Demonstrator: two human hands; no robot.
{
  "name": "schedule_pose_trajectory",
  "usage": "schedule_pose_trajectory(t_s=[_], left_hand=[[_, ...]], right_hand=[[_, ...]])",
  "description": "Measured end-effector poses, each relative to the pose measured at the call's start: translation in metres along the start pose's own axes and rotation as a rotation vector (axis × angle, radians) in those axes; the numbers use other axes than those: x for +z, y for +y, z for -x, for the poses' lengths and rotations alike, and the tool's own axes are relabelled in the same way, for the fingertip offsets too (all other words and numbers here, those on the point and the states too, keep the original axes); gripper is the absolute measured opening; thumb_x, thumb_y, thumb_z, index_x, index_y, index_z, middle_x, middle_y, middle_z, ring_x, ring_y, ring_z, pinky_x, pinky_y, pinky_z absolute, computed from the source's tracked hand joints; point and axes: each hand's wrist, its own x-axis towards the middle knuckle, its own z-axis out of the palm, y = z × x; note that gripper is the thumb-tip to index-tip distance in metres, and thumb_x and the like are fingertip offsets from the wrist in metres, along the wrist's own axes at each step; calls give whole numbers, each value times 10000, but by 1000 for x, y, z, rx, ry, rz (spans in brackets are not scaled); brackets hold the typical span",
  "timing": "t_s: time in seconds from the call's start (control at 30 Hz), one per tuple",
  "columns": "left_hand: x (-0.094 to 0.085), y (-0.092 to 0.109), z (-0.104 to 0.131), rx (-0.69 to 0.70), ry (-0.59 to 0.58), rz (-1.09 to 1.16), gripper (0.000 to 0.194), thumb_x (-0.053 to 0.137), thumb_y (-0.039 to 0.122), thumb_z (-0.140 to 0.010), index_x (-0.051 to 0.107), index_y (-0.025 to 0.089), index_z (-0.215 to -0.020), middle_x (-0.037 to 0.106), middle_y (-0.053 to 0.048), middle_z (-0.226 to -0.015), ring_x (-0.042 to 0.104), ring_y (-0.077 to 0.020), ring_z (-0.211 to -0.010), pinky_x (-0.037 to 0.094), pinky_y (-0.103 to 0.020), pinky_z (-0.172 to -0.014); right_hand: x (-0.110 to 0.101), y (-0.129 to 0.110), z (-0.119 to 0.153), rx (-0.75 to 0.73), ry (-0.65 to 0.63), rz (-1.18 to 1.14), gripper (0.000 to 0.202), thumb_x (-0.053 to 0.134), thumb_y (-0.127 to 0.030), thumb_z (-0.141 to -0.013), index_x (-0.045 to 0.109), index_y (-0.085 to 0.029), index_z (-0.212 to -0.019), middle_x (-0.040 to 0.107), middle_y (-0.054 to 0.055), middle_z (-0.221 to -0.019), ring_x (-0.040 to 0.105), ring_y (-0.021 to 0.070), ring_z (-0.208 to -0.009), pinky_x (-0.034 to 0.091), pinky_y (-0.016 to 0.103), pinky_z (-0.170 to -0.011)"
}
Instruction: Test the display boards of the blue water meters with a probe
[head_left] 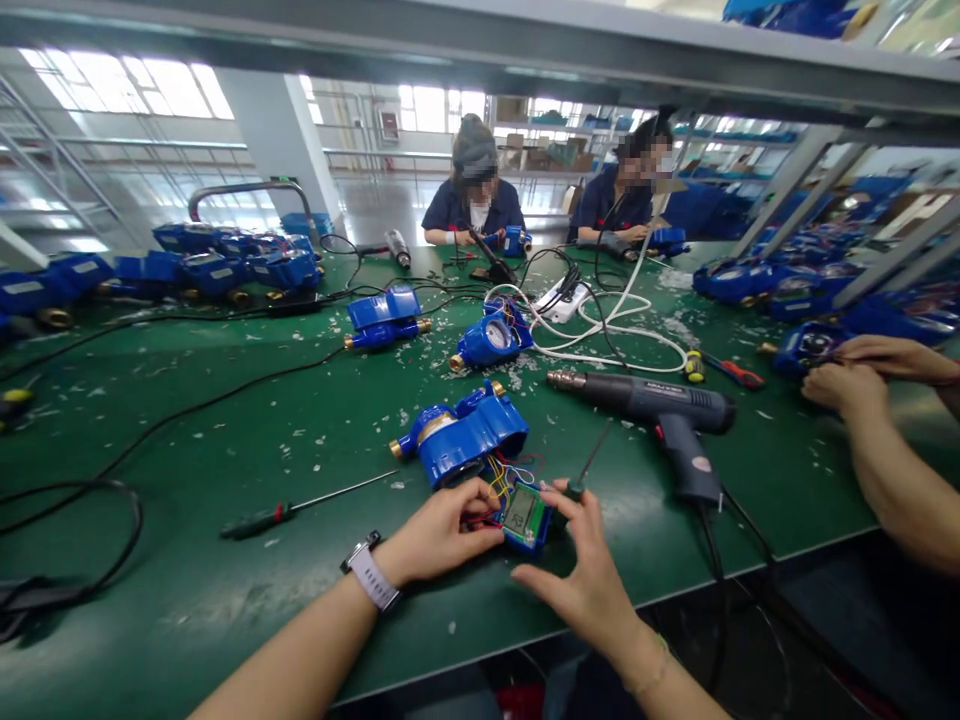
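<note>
My left hand [450,535] has its thumb and fingers closed on the left edge of a small blue-cased circuit board with an LCD screen [521,512]. Red, yellow and white wires [501,474] run from the board up to a blue water meter [472,440] lying just behind it. At the board's right side my right hand [589,575] is open, thumb and fingers apart, the index fingertip by the upper right corner. Behind those fingers lies a screwdriver [596,450], its handle partly hidden. Another long screwdriver [300,510] rests left of my left hand.
A heat gun [652,405] lies to the right, its cable over the edge. Further back are two blue meters [386,318] [491,340], a white cable [622,300] and plastic scraps. A co-worker's hands [855,380] handle a meter at right; two people sit opposite. A shelf beam [480,50] crosses overhead.
</note>
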Motion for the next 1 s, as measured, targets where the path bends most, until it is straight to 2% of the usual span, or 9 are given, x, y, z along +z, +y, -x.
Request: schedule_pose_trajectory(t_s=[0.13,0.2,0.27,0.37,0.47,0.67,0.8,0.9,1.0], left_hand=[[0,-3,-1,26,11,-11,188,654,264,-810,551,169,-936,649,-31,-932,637,-186,-897,498,-304,-834],[1,-5,-1,56,20,-14,381,702,272,-783,540,175,-1114,642,-75,-1132,620,-224,-1059,474,-357,-960],[1,-5,-1,91,6,-2,653,742,289,-760,427,198,-1325,551,-111,-1338,546,-257,-1215,413,-410,-1062],[-1,-3,-2,152,-59,-53,829,770,359,-740,335,206,-1429,440,-124,-1462,430,-293,-1333,309,-453,-1144],[-5,-2,-3,192,-140,-103,879,799,411,-696,357,193,-1423,420,-125,-1476,381,-309,-1362,256,-454,-1169],[-10,-9,-1,170,-187,-146,882,834,400,-631,396,155,-1356,486,-152,-1376,468,-307,-1272,343,-448,-1115],[-7,-8,-3,174,-194,-134,917,819,348,-641,325,145,-1386,424,-172,-1424,414,-316,-1321,291,-473,-1144],[-4,-6,-5,187,-171,-118,899,806,324,-653,315,135,-1383,402,-180,-1435,382,-323,-1347,273,-473,-1156],[-1,-6,-6,170,-145,-131,882,818,390,-650,355,131,-1354,446,-183,-1390,415,-331,-1321,316,-460,-1139]], right_hand=[[10,2,-3,-38,54,5,524,685,-245,-805,421,-251,-1258,377,107,-1256,432,281,-1207,410,469,-1006],[10,2,-4,-60,67,-7,502,664,-233,-818,407,-248,-1248,386,107,-1231,436,278,-1186,417,471,-994],[10,-1,-2,-77,67,-22,498,647,-221,-828,390,-243,-1253,391,113,-1220,430,280,-1184,421,473,-988],[10,-6,3,-94,51,-45,491,630,-207,-834,383,-236,-1257,392,120,-1211,423,284,-1184,424,474,-988],[13,-10,8,-121,28,-67,471,625,-198,-829,399,-243,-1240,405,112,-1209,434,278,-1174,431,452,-990],[9,-11,12,-158,-79,-71,471,630,-215,-839,419,-219,-1261,414,128,-1266,444,267,-1216,442,388,-993],[-5,-7,13,-142,-95,-63,388,617,-289,-869,494,-215,-1229,479,118,-1240,473,265,-1192,442,391,-992],[-21,-6,21,-128,-5,-86,221,496,-165,-932,572,-248,-1124,565,61,-1066,561,190,-1041,490,304,-896],[-38,-6,34,-99,-12,-56,323,441,-95,-942,582,-270,-1173,613,37,-1026,610,152,-966,510,244,-844]])
